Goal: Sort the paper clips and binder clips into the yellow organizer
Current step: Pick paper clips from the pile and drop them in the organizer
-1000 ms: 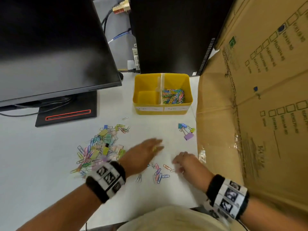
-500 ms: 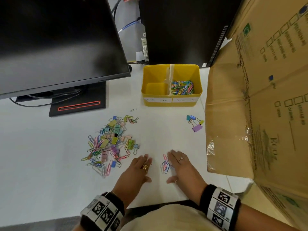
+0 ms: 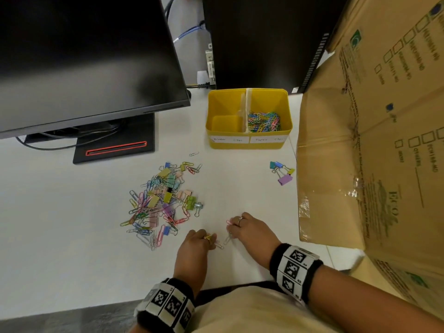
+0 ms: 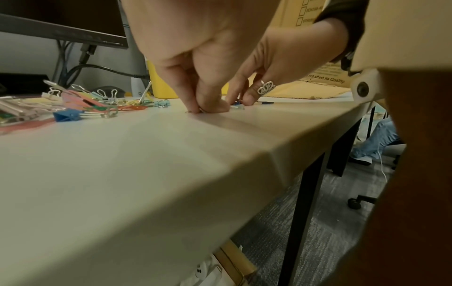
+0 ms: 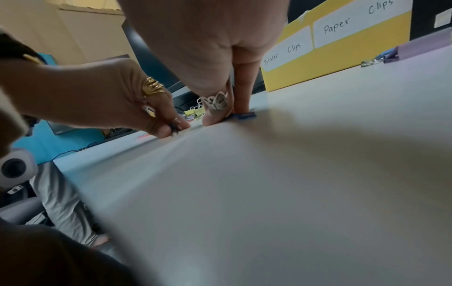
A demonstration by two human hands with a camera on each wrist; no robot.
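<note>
The yellow organizer [image 3: 248,143] stands at the back; its right "Paper Clips" bay holds coloured paper clips [image 3: 264,121], and its left "Binder Clips" bay is bare. A mixed pile of clips [image 3: 163,203] lies left of centre. Near the table's front edge my left hand [image 3: 204,240] curls down and pinches a paper clip [image 3: 219,245] against the top. My right hand [image 3: 236,227] sits just beside it, fingertips bunched on a few paper clips [image 5: 243,115], a pink one [image 3: 229,222] sticking out. In the left wrist view my left fingertips [image 4: 199,108] press the table.
A few binder clips [image 3: 282,173] lie right of centre beside a big cardboard box [image 3: 360,140]. A monitor [image 3: 84,56] on its black stand [image 3: 115,145] fills the back left, a dark computer case [image 3: 264,39] the back. The table edge [image 4: 269,154] is close behind my wrists.
Both hands have drawn back toward the front edge and gone from lying flat to curling over the small group of paper clips between them.
</note>
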